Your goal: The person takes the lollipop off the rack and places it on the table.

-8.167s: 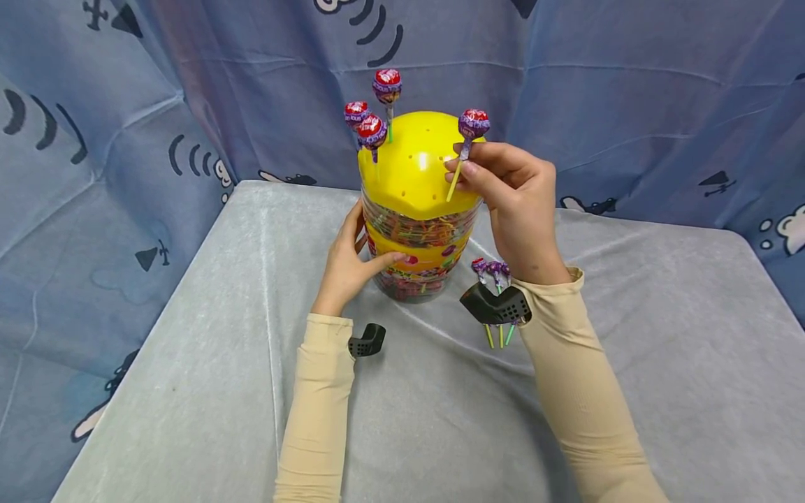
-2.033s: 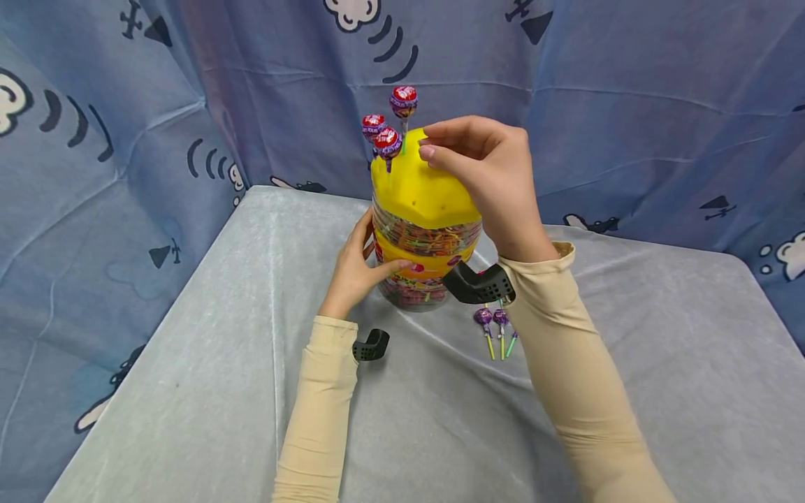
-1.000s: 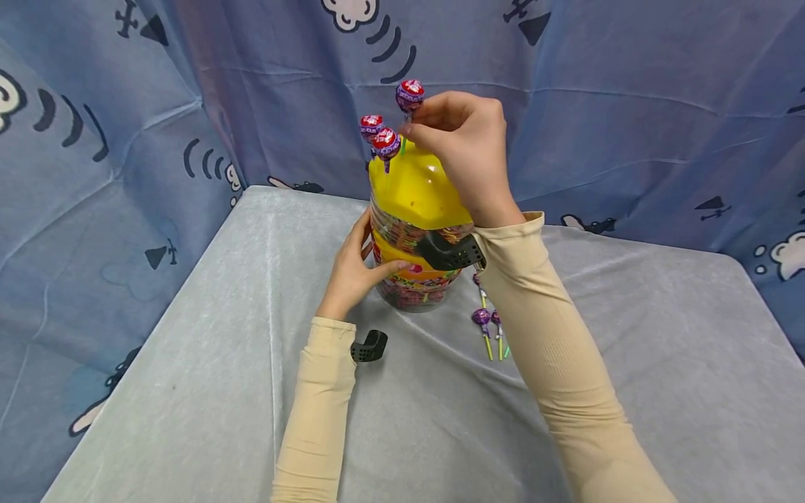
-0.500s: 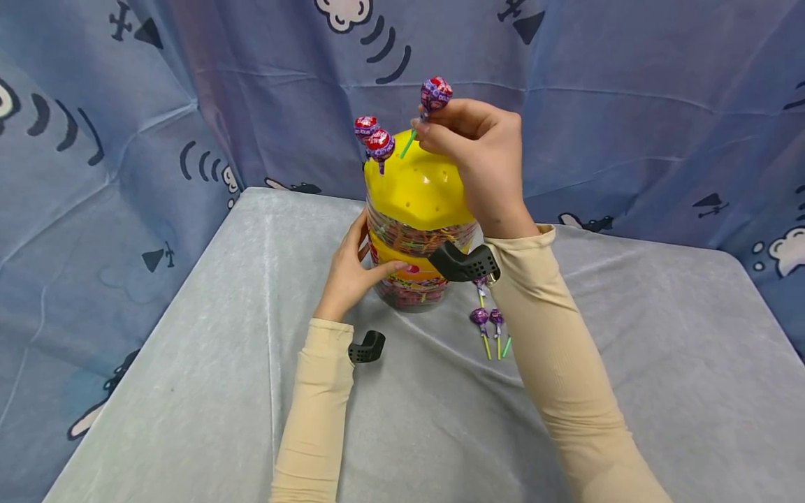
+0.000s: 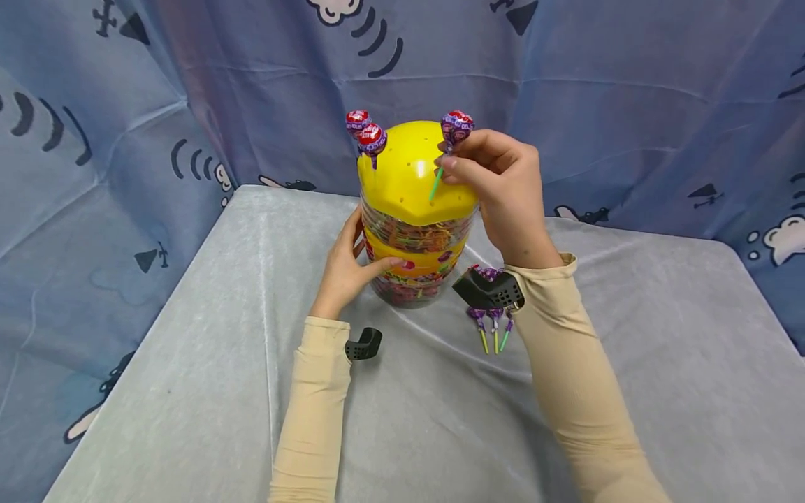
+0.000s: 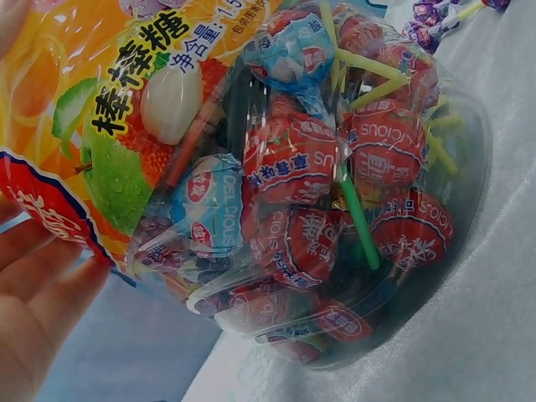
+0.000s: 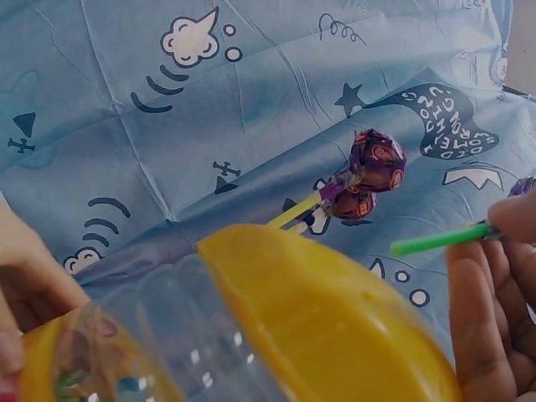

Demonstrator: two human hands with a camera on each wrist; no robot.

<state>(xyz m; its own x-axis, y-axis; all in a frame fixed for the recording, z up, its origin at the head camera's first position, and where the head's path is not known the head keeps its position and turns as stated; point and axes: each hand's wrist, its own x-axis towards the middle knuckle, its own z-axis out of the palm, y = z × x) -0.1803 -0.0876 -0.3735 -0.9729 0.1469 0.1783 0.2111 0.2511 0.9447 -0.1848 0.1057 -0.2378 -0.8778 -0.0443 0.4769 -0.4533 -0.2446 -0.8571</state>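
A clear jar point(image 5: 418, 236) packed with wrapped lollipops stands on the table under a domed yellow lid point(image 5: 402, 183) with small holes. My left hand point(image 5: 344, 274) grips its left side, thumb across the front label; the left wrist view shows fingers point(image 6: 50, 301) against that label. Above the lid's right half, my right hand point(image 5: 506, 185) pinches a purple-and-red lollipop point(image 5: 457, 128) with a green stick, head up. In the right wrist view its green stick point(image 7: 435, 241) is apart from the lid. Two lollipops point(image 5: 372, 140) stand in the lid's left side.
Several lollipops point(image 5: 495, 314) lie on the grey cloth-covered table point(image 5: 428, 419) right of the jar, partly hidden by the right wrist's black camera mount point(image 5: 487, 290). A blue patterned curtain point(image 5: 616, 126) hangs close behind the table.
My right hand took hold of the green-stick lollipop standing in the lid, pulled it out, and carried it right and down over the lid. My left hand stays on the jar.
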